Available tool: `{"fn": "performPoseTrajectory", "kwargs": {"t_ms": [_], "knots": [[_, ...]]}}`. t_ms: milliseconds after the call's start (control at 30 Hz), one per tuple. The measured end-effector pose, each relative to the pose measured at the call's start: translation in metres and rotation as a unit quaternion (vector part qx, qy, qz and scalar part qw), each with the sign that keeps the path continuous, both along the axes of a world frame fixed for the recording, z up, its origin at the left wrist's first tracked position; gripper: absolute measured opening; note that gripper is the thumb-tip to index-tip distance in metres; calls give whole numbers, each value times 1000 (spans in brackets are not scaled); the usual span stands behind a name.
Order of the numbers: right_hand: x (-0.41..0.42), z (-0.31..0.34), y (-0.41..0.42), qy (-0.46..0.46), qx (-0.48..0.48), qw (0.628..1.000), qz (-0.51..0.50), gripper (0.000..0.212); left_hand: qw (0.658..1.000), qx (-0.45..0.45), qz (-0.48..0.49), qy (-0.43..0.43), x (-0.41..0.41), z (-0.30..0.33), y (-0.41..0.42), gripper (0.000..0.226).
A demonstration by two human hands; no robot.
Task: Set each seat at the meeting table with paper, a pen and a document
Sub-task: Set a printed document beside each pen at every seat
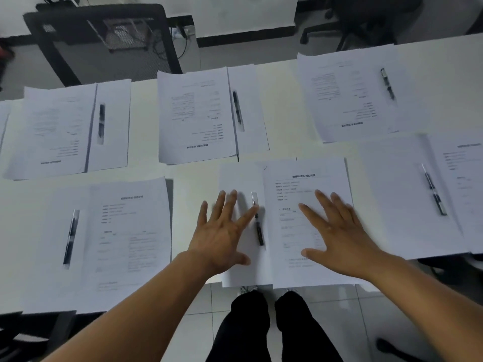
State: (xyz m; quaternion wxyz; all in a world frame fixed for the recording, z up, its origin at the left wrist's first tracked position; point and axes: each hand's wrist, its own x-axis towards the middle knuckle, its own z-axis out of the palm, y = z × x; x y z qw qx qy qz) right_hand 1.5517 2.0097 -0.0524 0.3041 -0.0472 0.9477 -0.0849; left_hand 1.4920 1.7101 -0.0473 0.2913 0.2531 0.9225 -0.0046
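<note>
At the near middle seat a blank paper point(243, 178) lies under a black pen point(257, 220), with a printed document point(305, 231) beside it on the right. My left hand point(222, 233) lies flat with spread fingers on the blank paper, its index finger touching the pen. Spread just as flat, my right hand point(339, 236) presses on the document. Neither hand holds anything.
Five other sets of paper, document and pen lie on the white table point(282, 100): near left point(70, 239), near right point(433, 189), and three across the far side. A black mesh chair point(102, 37) stands beyond the table. My legs stand at the table's near edge.
</note>
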Motion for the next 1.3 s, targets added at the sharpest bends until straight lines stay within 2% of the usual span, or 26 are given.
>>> {"fn": "performPoseTrajectory", "kwargs": {"t_ms": [200, 1300], "knots": [[7, -4, 2, 0, 0, 1000, 13, 106, 1000, 7, 8, -28, 14, -10, -5, 135], [-18, -10, 0, 3, -7, 999, 48, 106, 997, 20, 68, -33, 16, -10, -17, 137]]}}
